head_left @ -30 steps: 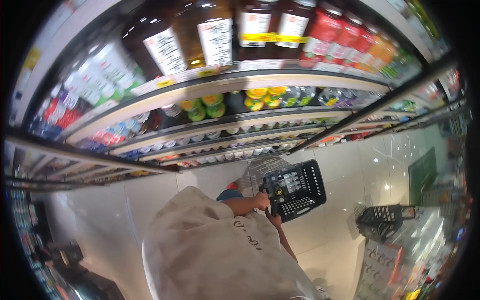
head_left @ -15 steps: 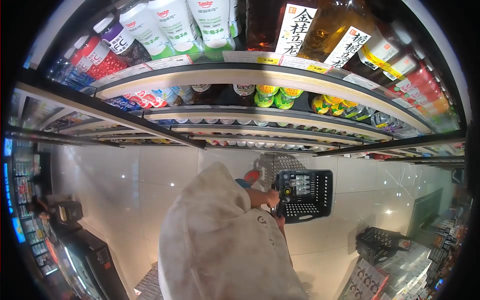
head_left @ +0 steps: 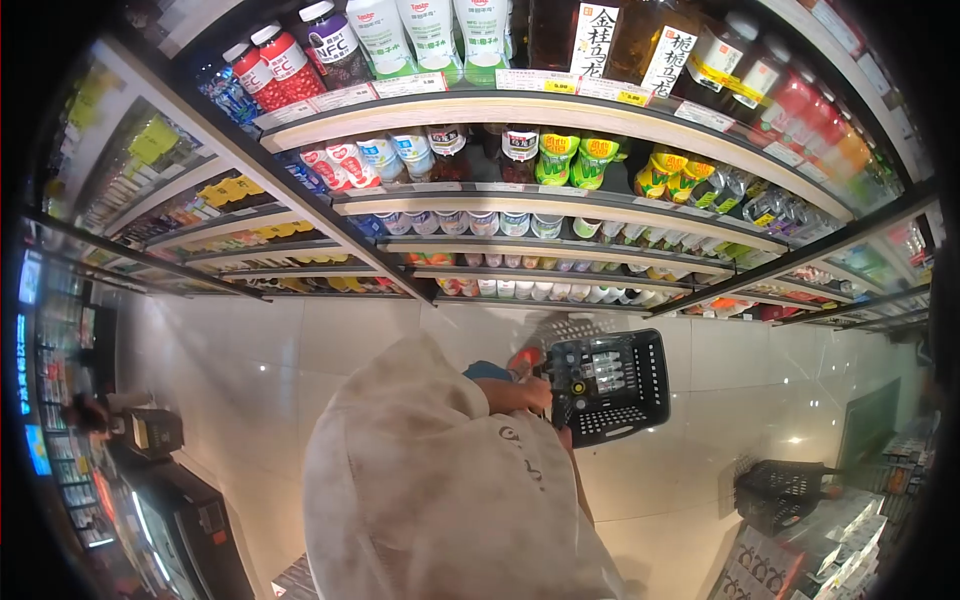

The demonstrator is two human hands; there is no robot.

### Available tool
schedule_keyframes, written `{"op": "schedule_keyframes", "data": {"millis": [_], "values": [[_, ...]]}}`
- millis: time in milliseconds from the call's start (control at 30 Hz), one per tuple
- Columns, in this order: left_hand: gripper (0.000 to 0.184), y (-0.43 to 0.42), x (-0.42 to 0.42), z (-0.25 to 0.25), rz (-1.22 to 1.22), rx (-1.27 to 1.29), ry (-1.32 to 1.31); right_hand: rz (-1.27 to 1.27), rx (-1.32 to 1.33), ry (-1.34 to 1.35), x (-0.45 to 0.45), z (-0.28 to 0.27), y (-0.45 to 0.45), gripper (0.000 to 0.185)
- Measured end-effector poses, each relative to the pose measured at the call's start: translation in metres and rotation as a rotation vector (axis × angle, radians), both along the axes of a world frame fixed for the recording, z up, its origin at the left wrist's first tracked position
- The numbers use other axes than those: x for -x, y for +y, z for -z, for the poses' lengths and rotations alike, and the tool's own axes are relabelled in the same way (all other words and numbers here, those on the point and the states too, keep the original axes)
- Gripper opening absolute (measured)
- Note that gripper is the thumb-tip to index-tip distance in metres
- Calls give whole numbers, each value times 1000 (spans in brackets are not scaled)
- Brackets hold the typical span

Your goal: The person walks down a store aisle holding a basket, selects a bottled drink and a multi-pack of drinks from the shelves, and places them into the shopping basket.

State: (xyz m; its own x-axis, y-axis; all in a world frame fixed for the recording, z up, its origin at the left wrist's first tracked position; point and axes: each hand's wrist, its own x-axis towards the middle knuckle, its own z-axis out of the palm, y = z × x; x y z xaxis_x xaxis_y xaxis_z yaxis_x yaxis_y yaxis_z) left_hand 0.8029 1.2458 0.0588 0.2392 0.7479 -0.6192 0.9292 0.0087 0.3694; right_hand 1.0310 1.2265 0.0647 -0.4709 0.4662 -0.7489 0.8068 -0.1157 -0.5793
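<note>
A dark shopping basket (head_left: pixel 655 375) with perforated walls stands at my front, beside the shelves. Inside it lie several clear bottles (head_left: pixel 606 368) and a dark bottle with a yellow cap (head_left: pixel 579 388). My left hand (head_left: pixel 538 395) is closed around the handle at the basket's near end. Just below, my right hand (head_left: pixel 566 437) is at the same end, seemingly closed on the handle too; my light shirt (head_left: pixel 430 470) hides most of it. A red shoe (head_left: pixel 525 357) shows beside my left forearm.
Drink shelves (head_left: pixel 560 114) run along the top, holding white coconut-water bottles (head_left: pixel 428 40), red juice bottles (head_left: pixel 283 62) and tea bottles (head_left: pixel 720 60). Another dark basket (head_left: pixel 780 493) stands at lower right, next to stacked goods (head_left: pixel 835 540). A black cabinet (head_left: pixel 190 520) is at lower left.
My view has tilted, so more of the lower shelves shows and the shelf goods sit differently in the frame. Both hands stay at the basket's near end.
</note>
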Motion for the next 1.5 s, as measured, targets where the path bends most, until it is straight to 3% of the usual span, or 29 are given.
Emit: {"op": "schedule_keyframes", "data": {"millis": [133,167,267,700,867,900,967,1033,1133,1267,1467,1500], "values": [[26,-25,4,-2,-16,-161,-11,-17,-5,60,10,-7,-7,43],[26,-26,0,55,-60,-107,-59,-22,-10,77,14,-17,-7,43],[26,-32,6,57,-84,-111,-42,-30,-20,109,16,-12,-8,42],[36,-36,42,8,30,-118,10,123,-126,209,75,15,3,40],[38,-56,87,10,74,-208,-50,219,-139,219,110,41,-20,39],[39,-57,90,3,112,-126,-25,228,-132,213,104,104,-26,39],[41,-63,99,-25,129,-24,-46,242,-118,85,119,77,-36,46],[40,-68,106,-13,167,-27,-69,259,-49,-15,128,65,-50,58],[36,-85,119,-12,171,-74,-138,287,-96,-184,143,52,-71,58],[37,-107,128,-6,227,8,-123,388,-210,-206,153,66,-109,55],[37,-124,146,-16,239,64,-126,402,-254,-85,177,25,-139,53],[37,-126,151,-18,239,64,-120,403,-292,-63,174,41,-143,51]]}}
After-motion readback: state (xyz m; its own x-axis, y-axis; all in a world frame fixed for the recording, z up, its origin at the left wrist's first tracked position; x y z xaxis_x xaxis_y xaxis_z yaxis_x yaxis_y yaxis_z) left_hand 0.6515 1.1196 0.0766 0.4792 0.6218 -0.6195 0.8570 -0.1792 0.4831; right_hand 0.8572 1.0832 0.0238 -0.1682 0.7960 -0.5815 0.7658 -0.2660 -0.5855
